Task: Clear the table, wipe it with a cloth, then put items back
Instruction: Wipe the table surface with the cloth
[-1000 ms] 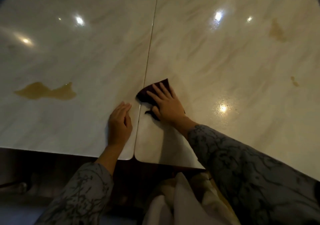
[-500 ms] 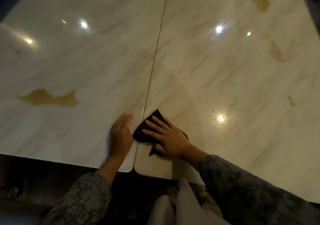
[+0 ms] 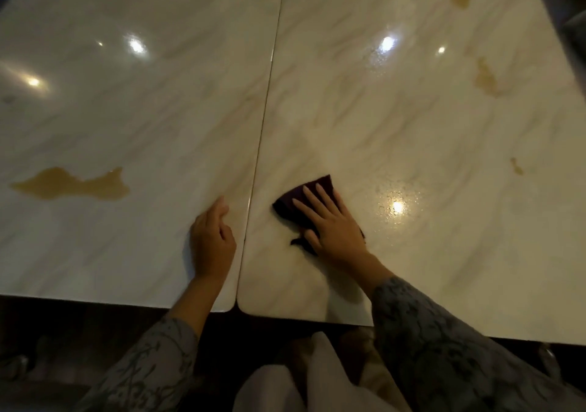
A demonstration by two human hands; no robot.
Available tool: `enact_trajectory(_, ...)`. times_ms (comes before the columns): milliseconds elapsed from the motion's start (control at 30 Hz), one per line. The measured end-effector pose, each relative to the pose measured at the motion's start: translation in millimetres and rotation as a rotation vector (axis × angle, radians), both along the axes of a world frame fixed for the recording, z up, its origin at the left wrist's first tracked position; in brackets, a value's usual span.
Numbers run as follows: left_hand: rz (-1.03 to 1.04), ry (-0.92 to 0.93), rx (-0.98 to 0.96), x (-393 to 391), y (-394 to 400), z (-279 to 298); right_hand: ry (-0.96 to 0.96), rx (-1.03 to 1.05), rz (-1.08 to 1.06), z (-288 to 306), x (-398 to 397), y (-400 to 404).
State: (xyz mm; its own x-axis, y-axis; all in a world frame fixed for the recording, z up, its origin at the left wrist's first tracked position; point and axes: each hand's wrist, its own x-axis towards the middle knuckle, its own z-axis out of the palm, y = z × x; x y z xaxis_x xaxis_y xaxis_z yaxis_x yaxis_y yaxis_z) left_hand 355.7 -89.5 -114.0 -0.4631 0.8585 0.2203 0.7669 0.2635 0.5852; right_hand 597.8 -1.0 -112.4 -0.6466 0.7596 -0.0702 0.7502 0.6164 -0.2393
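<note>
Right hand (image 3: 333, 224) lies flat, fingers spread, pressing the dark cloth (image 3: 304, 196) onto the desk (image 3: 412, 126); cloth corners show beyond the fingertips and by the thumb. Left hand (image 3: 212, 240) rests flat, fingers together, holding nothing, just across the seam (image 3: 266, 101). Cloth looks soft, thin, light; likely to bunch, so palm pressure suits. Yellowish spill (image 3: 73, 185) lies left of the left hand.

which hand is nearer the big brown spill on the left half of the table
Left. The left hand lies flat on the same table half, just right of the big brown spill. The right hand is across the seam, pressing the dark cloth.
</note>
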Motion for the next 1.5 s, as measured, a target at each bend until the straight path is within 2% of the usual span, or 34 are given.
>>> enact_trajectory(100, 0.151, -0.049, -0.038, 18.0, 31.0, 5.7, 0.022, 0.009, -0.169, 1.1, 55.0, 13.4)
enact_trajectory(267, -0.087, 0.053, -0.090, 50.1, 80.5, -1.1, -0.026, -0.006, -0.576, 7.4, 125.3, 38.2)
enact_trajectory(400, -0.173, 0.189, -0.143, 41.6, 111.7, -9.1, -0.049, 0.015, -0.732, 5.2, 123.1, 21.4)
enact_trajectory(533, -0.217, 0.175, -0.109, 37.3, 122.0, -19.3, -0.068, 0.013, -0.849, 4.5, 83.0, -5.1)
enact_trajectory(633, -0.180, 0.122, -0.073, 40.8, 121.4, -17.0, -0.067, 0.007, -0.787, 4.8, 43.2, -8.8)
enact_trajectory(867, -0.151, 0.009, -0.113, 39.5, 121.8, -10.0, -0.018, 0.002, -0.096, -0.6, -41.5, 56.6)
enact_trajectory(1000, -0.120, 0.004, -0.132, 39.4, 123.9, -8.7, -0.053, -0.010, 0.119, -1.0, -83.3, 118.1)
enact_trajectory(1133, -0.082, 0.001, -0.168, 39.9, 125.7, -9.1, -0.059, -0.026, 0.054, 4.4, -110.8, 168.5)
enact_trajectory(1267, -0.119, 0.083, -0.209, 37.5, 128.2, -10.7, -0.057, -0.040, -0.051, 8.1, -103.6, 187.3)
enact_trajectory(1367, -0.157, 0.118, -0.208, 36.2, 129.8, -14.2, -0.042, -0.029, -0.184, 7.8, -64.3, 187.3)
enact_trajectory(1500, -0.176, 0.137, -0.157, 37.3, 130.2, -17.4, -0.011, -0.027, -0.381, 8.0, 32.0, 176.4)
